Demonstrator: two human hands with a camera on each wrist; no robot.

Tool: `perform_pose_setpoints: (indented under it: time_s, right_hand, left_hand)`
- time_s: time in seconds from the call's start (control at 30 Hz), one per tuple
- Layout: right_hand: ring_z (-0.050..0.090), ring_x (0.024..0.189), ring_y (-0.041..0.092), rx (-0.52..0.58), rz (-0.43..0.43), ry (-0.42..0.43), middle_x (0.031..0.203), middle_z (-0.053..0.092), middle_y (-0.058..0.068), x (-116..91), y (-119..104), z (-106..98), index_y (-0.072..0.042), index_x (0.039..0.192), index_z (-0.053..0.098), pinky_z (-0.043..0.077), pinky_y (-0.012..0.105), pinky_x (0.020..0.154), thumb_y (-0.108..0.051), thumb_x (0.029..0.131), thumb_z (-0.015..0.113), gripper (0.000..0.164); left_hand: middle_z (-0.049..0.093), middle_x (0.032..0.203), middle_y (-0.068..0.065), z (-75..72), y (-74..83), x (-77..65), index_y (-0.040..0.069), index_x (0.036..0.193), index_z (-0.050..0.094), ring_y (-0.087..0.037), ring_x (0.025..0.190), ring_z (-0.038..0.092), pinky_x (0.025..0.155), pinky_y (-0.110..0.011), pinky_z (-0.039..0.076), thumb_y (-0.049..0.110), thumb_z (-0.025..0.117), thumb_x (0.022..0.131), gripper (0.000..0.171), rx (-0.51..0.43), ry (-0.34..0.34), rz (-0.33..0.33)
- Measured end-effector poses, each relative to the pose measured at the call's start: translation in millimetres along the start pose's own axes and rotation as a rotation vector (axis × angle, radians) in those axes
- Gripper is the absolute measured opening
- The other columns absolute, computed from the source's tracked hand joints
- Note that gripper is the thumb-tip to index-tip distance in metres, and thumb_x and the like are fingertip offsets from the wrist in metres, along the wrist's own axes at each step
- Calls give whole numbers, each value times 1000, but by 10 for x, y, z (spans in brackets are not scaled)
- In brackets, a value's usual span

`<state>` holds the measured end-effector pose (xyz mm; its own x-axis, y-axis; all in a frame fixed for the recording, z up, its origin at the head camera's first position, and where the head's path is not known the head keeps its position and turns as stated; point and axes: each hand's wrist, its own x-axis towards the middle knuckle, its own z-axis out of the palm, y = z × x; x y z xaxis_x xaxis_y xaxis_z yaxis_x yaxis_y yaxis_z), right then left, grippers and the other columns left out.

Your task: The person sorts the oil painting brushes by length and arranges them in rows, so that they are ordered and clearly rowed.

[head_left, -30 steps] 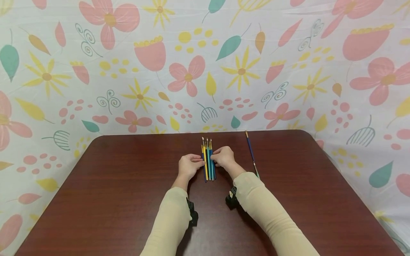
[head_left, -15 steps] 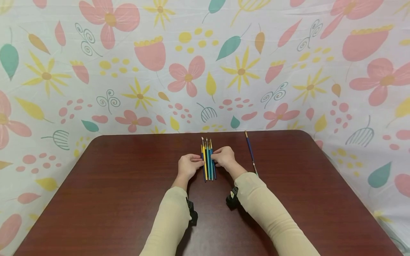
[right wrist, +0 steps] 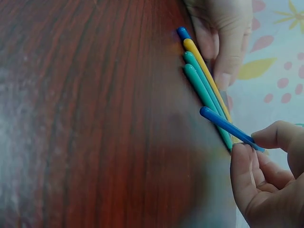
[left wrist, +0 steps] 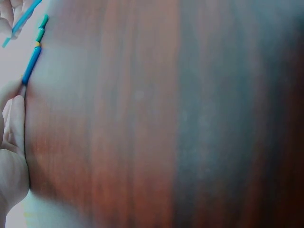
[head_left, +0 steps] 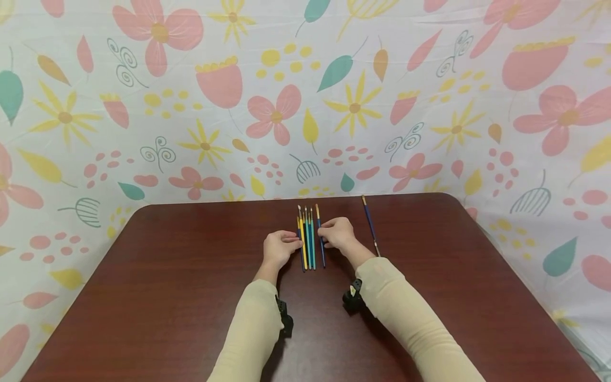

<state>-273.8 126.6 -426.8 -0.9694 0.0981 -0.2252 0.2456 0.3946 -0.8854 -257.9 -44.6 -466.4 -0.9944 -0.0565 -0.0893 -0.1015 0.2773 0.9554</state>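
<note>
Right hand point(head_left: 336, 233) pinching one blue brush point(right wrist: 227, 126), four brushes point(head_left: 313, 244) in row to its left, one blue, one yellow, two green, left hand point(head_left: 279, 248) touching row's outer side, whether pinching I cannot tell, another brush point(head_left: 369, 220) right of right hand.

No text, label, brand, number or sign is possible to read in any of views. On handles of paintbrushes point(head_left: 313, 246), no lettering can be made out, also from near in right wrist view.
</note>
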Motion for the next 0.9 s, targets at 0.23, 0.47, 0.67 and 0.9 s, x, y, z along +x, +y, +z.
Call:
perform_pose_setpoints:
  time_s: [0.23, 0.47, 0.67, 0.9]
  right_hand:
    - [63, 72, 19, -14, -25, -9, 95, 65, 16, -41, -29, -91, 1, 111, 65, 58, 31, 62, -12, 87, 64, 28]
    - [63, 72, 18, 2, -30, -16, 91, 63, 13, -48, -56, -201, -1, 111, 64, 58, 33, 65, -12, 85, 62, 28]
    - [63, 73, 18, 20, -42, -26, 96, 63, 14, -40, -55, -295, -1, 113, 62, 59, 37, 70, -12, 85, 62, 30]
    - [61, 74, 17, 42, -60, -27, 101, 63, 15, -37, -60, -374, 0, 116, 60, 59, 35, 69, -11, 86, 60, 33]
  left_hand:
    - [73, 98, -10, -2, 0, -5, 6, 103, 70, -19, 85, 70, 71, -31, 57, 16, 77, 79, 27, -2, -2, -6]
    - [73, 99, -11, -5, 15, -6, 5, 103, 70, -20, 85, 70, 72, -31, 57, 15, 77, 78, 28, -6, -4, -1]
    - [73, 99, -12, -5, 15, -8, 5, 103, 70, -21, 87, 70, 73, -31, 57, 15, 77, 78, 28, -2, -7, 3]
    - [72, 100, -11, -19, 16, -17, 5, 105, 70, -21, 88, 70, 74, -31, 57, 16, 77, 79, 29, 8, -10, -1]
